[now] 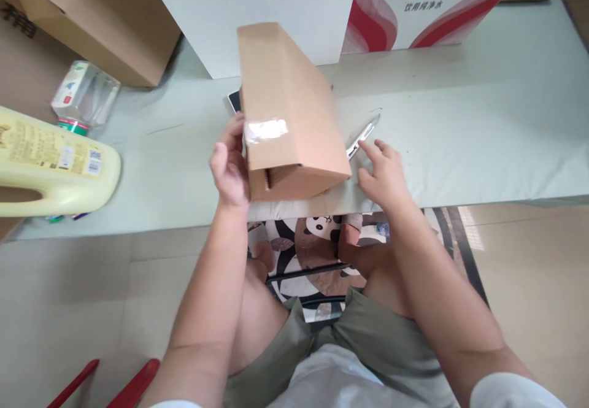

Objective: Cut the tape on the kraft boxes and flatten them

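Observation:
A brown cardboard box [294, 107] with a strip of clear tape across its top stands tilted near the table's front edge, its near end flap slightly gapped. My left hand [231, 165] grips the box by its left side, some fingers hidden against the cardboard. To the right of the box lies a white utility knife [363, 137]. Over the table, my right hand [384, 172] has its fingers apart, with the index fingertip at or just beside the knife; whether they touch I cannot tell. A dark flat object [234, 102] shows partly behind the box.
On the left are a pale yellow jug [59, 162], a clear bottle [87, 96] lying down and a large carton [105, 21]. White cartons [271, 15] stand at the back of the green-covered table [483, 126]. Red bars [133, 386] show at lower left.

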### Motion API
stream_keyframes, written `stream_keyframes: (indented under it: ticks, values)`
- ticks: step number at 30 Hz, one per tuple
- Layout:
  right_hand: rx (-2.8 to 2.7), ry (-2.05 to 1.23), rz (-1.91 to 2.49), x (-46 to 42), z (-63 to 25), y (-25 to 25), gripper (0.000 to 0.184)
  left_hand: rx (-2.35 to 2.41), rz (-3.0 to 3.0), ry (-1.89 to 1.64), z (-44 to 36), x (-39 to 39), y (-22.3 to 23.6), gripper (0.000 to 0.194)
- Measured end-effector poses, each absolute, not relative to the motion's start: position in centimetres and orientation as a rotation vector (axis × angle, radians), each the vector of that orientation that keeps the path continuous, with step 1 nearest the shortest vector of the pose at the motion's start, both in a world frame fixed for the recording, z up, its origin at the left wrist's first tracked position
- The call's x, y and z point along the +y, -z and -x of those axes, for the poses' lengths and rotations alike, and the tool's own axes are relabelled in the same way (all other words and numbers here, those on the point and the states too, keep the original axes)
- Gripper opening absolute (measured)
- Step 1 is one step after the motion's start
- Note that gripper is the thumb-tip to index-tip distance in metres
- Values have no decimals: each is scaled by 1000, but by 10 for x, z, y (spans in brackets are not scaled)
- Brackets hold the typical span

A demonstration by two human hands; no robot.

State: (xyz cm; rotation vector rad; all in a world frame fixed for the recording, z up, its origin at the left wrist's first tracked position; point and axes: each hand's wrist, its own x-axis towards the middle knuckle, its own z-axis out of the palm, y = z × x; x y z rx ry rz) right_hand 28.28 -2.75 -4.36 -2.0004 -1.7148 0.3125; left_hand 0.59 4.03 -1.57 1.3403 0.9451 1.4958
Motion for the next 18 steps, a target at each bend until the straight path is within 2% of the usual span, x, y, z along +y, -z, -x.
stream_keyframes:
  ticks: [4,8,12,15,18]
  values:
    - [-1703,-504,1790,-28,-281,36,43,910,-1032,-1384,-4,38,10,61]
    - [-1476,-821,1424,-29,-278,26,37,1045,-1010,-1481,-3,42,14,37]
    - [-1407,-983,1276,-34,-274,24,59,1151,-914,-1561,-5,44,11,21]
    - [-1456,-1050,1297,-39,-271,26,84,1153,-862,-1566,-7,43,9,25]
    - [-1401,-1088,1283,-42,-267,27,94,1159,-911,-1526,-7,42,11,27]
